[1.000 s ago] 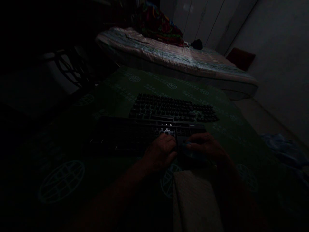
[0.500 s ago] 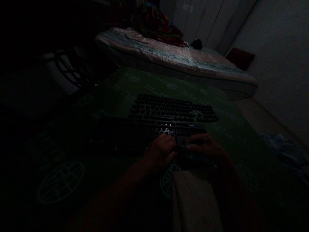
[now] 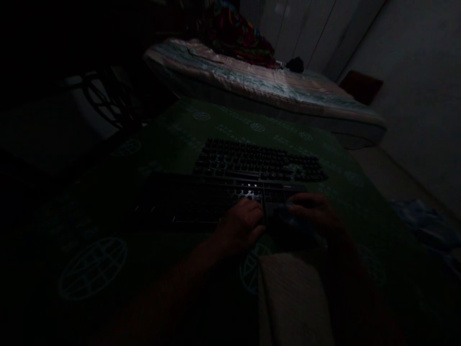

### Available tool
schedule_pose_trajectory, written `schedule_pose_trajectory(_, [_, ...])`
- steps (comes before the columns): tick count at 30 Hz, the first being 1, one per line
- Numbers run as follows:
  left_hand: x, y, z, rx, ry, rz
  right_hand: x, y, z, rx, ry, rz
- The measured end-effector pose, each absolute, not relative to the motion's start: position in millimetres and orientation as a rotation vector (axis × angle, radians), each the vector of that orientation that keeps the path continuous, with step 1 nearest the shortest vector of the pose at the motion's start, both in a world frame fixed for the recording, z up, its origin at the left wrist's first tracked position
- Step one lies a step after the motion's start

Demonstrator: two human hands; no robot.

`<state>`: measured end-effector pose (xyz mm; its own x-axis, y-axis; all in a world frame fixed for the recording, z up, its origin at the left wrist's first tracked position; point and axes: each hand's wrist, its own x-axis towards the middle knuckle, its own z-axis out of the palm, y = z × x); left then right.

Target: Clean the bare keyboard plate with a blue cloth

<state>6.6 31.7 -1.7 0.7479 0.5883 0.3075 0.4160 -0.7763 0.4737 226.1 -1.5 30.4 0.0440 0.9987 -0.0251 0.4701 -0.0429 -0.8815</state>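
The scene is very dark. A black keyboard base [image 3: 187, 199] lies on the green table cover, its keycaps seemingly off across most of it. Resting on the right part of this keyboard is my left hand [image 3: 243, 216], fingers bent together over its front edge, fingertips hard to see. My right hand [image 3: 315, 211] is just above the number-pad end, closed around a dark bluish thing [image 3: 293, 218] whose kind is too dim to make out. Behind the base, loose black keycaps [image 3: 259, 158] are laid out in rows, with a gap toward the right.
The green cover [image 3: 93, 269] has pale globe prints. A folded light cloth [image 3: 295, 298] lies at the front, near my right forearm. Beyond the table is a bed [image 3: 259, 86] with a red patterned blanket [image 3: 237, 38]. Bluish fabric [image 3: 425, 223] lies to the right.
My right hand has moved slightly right and up with the bluish thing. The left hand stays on the keyboard in nearly the same spot.
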Motion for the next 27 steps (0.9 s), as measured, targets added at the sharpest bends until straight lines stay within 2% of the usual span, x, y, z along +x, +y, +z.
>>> schedule_pose_trajectory(27, [7, 32, -2, 2.560, 0.774, 0.635, 215, -1, 30, -1.565, -1.562, 1.050])
